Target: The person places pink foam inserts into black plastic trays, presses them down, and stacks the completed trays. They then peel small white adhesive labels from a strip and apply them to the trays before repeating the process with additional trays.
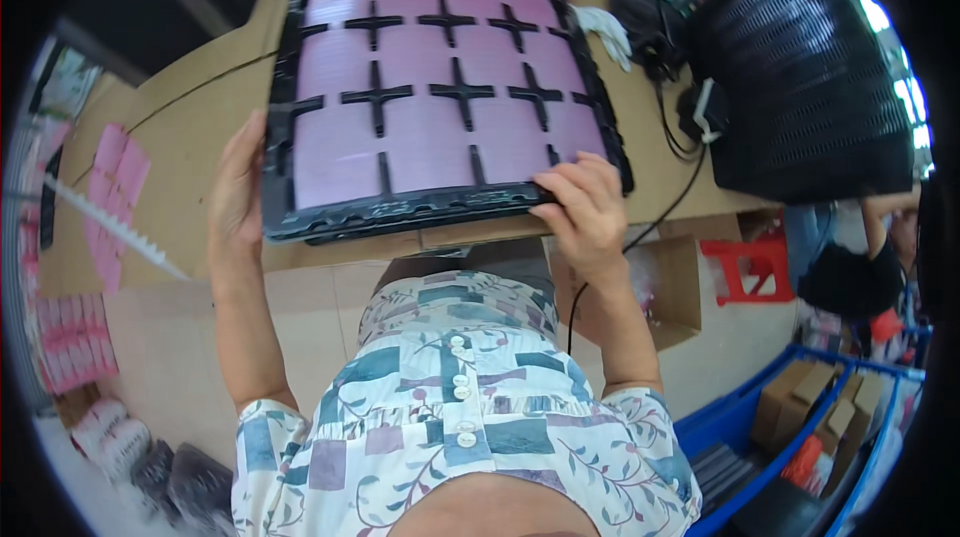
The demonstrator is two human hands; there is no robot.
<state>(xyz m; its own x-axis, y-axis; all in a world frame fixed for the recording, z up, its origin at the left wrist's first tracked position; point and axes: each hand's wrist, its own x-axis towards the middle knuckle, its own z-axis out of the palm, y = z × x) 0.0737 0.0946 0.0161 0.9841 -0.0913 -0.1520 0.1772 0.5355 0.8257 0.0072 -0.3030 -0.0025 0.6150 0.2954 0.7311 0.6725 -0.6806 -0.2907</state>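
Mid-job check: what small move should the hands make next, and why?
Perhaps ease the tray slightly away from the body: its near side looks close to the front edge of the table, and the left hand at its left side and right hand at its near right corner seem placed to guide it.

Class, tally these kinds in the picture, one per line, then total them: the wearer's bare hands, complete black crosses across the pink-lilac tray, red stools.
Bare hands: 2 (left hand, right hand)
Complete black crosses on the tray: 6
Red stool: 1
Total: 9
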